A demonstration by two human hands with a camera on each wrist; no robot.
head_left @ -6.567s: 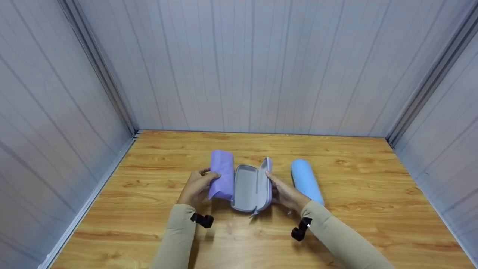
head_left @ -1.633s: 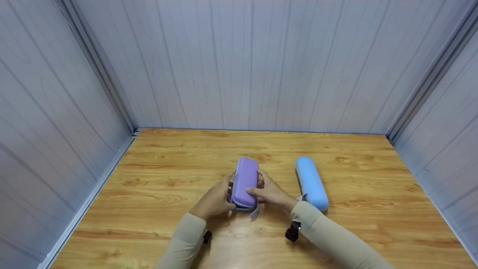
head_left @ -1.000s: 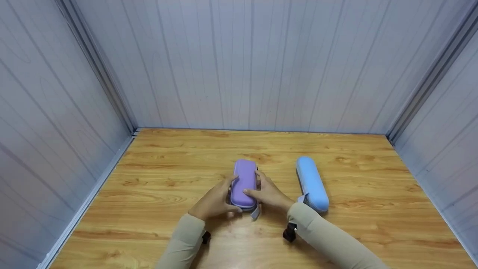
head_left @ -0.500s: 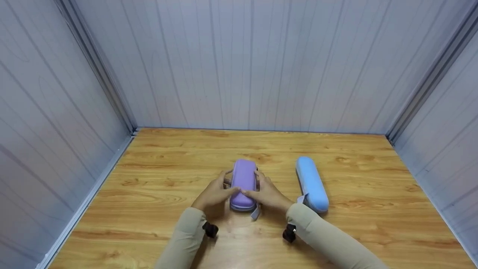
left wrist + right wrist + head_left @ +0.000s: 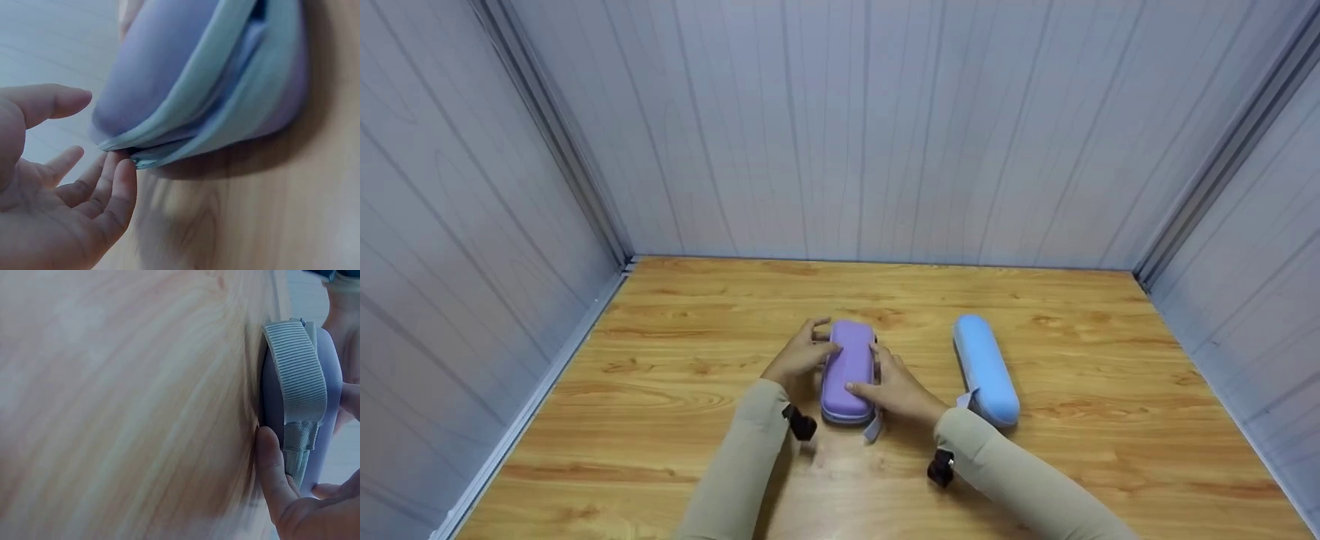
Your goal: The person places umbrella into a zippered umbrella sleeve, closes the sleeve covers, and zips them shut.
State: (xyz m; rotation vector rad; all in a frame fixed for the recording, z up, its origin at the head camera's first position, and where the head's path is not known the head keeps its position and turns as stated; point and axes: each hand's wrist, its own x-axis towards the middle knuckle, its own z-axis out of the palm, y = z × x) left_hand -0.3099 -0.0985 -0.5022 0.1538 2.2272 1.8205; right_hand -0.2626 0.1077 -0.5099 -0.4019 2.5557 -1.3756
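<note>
A purple hard-shell zip case [image 5: 851,367] lies lengthwise on the wooden table between both hands. Its pale zip edges [image 5: 225,67] stand apart in the left wrist view, with purple material in the gap. My right hand [image 5: 901,386] grips the case from the right, thumb on top and fingers along the side; a ribbed grey strap [image 5: 298,374] hangs by the fingers. At the far left side, my left hand [image 5: 802,352] has its fingers loosely extended. In the left wrist view, fingertips [image 5: 125,174] meet the end of the gap, while the thumb stands off the case.
To the right lies a rounded light-blue case [image 5: 988,367] with a small pale tab [image 5: 966,399] on its near left side. Pale panelled walls [image 5: 825,135] enclose the back and sides of the wooden tabletop [image 5: 697,450].
Earlier the case lay open, showing its grey lining, while the left hand held a purple fabric bundle. The lid is now down. Lately the left hand has slid away along the left side.
</note>
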